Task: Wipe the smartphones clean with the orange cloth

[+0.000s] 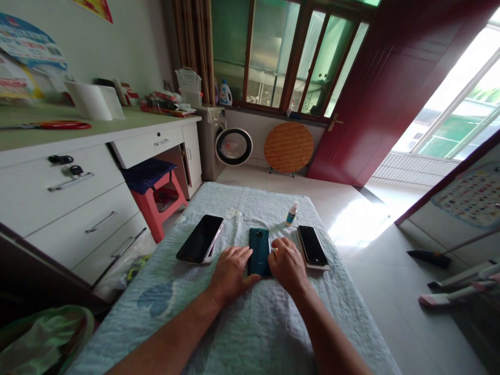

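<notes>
A teal smartphone (258, 250) lies back-up on the cloth-covered table, its camera cluster at the far end. Against its left edge rests my left hand (231, 270), fingers stretched out flat and the thumb by the near corner. My right hand (289, 264) is at the phone's right edge with curled fingers; whatever is between the fingertips is hidden. To the left, a black-screened phone (201, 238) lies on top of another flat item. On the right, a smaller phone (312, 245) sits on a pale box. A small spray bottle (291, 214) stands upright behind them.
A light blue quilted cloth (242, 203) covers the table. At left are a white desk with drawers (94, 182) and a red stool (160, 198). Beyond stand a washing machine with its door open (233, 147), a folded round table (289, 147) and a red door (363, 99).
</notes>
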Motion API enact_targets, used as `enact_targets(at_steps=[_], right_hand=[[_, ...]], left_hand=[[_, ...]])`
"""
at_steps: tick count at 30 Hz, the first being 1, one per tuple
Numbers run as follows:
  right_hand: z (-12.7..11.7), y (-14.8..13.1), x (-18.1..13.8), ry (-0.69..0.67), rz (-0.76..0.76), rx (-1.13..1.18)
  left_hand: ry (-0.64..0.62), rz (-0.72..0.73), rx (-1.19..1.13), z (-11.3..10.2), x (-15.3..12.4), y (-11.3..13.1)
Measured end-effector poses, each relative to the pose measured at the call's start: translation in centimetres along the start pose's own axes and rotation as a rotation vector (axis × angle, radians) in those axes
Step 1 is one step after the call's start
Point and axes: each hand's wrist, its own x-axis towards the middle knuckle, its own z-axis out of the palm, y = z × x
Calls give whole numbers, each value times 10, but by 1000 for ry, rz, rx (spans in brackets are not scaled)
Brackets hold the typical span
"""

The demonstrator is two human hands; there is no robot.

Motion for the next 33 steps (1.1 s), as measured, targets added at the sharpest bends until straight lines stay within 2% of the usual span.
enact_targets(at_steps=[5, 16, 18, 23, 25, 27, 29, 33], right_hand=[[15, -10, -5, -114, 60, 18], [30, -1, 5, -89, 271, 328], [31, 2, 7, -106, 323, 502], [33, 3, 9, -100, 501, 1197], [34, 1, 8, -130, 478, 1357], [35, -2, 6, -199, 402, 1423], [36, -5, 4, -237, 350, 1425], [38, -10, 0, -261, 339, 1398]], left_hand=[[15, 14, -31, 0, 0, 1], [7, 28, -30, 3, -1, 2], [7, 22, -21, 4, -1, 2], [14, 5, -29, 0, -1, 8], [10, 1, -37, -3, 0, 11], [2, -4, -39, -6, 1, 13], [-2, -7, -37, -7, 1, 13], [23, -42, -56, -2, 0, 11]])
